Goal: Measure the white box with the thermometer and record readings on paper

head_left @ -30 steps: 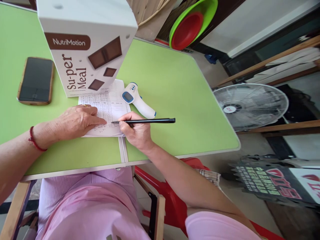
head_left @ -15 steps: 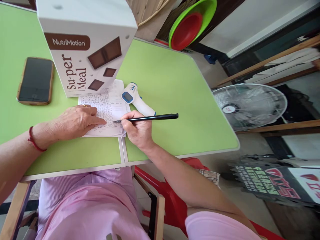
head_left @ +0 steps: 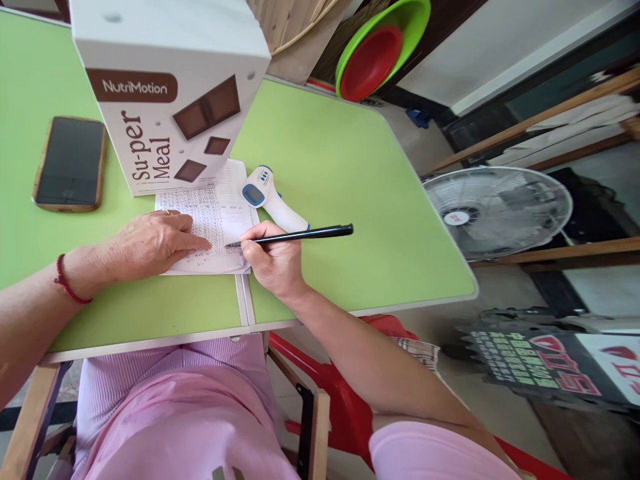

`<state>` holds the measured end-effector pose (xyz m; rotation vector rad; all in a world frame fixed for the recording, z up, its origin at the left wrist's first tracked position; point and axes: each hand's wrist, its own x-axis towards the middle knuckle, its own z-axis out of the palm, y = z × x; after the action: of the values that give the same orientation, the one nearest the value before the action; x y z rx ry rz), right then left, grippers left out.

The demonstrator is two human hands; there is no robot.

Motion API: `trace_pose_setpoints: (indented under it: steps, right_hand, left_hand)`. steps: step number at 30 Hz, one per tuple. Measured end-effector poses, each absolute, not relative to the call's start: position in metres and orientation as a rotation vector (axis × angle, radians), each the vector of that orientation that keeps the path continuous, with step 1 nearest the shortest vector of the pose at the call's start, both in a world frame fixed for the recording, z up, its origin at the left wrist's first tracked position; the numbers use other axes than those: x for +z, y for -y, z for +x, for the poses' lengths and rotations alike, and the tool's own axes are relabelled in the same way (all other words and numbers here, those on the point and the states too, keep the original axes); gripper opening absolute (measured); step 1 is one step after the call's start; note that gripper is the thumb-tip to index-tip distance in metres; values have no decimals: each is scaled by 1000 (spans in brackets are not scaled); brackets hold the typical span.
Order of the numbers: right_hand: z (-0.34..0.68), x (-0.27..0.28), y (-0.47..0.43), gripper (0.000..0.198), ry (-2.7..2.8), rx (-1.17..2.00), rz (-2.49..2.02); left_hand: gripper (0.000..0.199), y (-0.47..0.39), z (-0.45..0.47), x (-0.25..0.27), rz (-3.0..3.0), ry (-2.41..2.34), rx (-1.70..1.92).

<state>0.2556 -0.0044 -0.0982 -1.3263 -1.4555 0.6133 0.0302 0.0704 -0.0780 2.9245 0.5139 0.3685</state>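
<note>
Between the fingers of my right hand (head_left: 276, 261) is a black pen (head_left: 320, 233), its tip at the right part of a sheet of paper (head_left: 230, 263) covered with small handwriting. My left hand (head_left: 155, 243) lies on the paper's left side, palm down, index finger stretched out toward the pen tip. A white and blue infrared thermometer (head_left: 277, 203) lies just beyond my right hand, by the paper's right edge. A white NutriMotion box (head_left: 155, 127) stands at the top of the paper and hides part of it.
On the green folding table (head_left: 360, 200), a phone (head_left: 70, 163) lies left of the box. Past the table stand green and red basins (head_left: 373, 63), a fan (head_left: 500, 213) and a printed carton (head_left: 550, 363). A red plastic chair (head_left: 345, 400) is below the table's right edge.
The view has shifted very slightly. Both hands, the pen and the paper keep nearly the same places; the pen's tip has barely moved.
</note>
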Motion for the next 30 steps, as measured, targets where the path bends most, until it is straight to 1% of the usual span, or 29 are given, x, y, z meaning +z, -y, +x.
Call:
trace_pose_setpoints:
  steps: [7, 15, 30]
  right_hand:
    - [255, -100, 4, 7, 1456, 615, -1267]
    - [255, -99, 4, 6, 1472, 678, -1279]
    - [254, -99, 3, 7, 1469, 681, -1294]
  left_hand:
    - [31, -71, 31, -77, 2917, -501, 363]
    - [32, -70, 31, -77, 2912, -518, 358]
    - [31, -69, 30, -75, 2926, -523, 351]
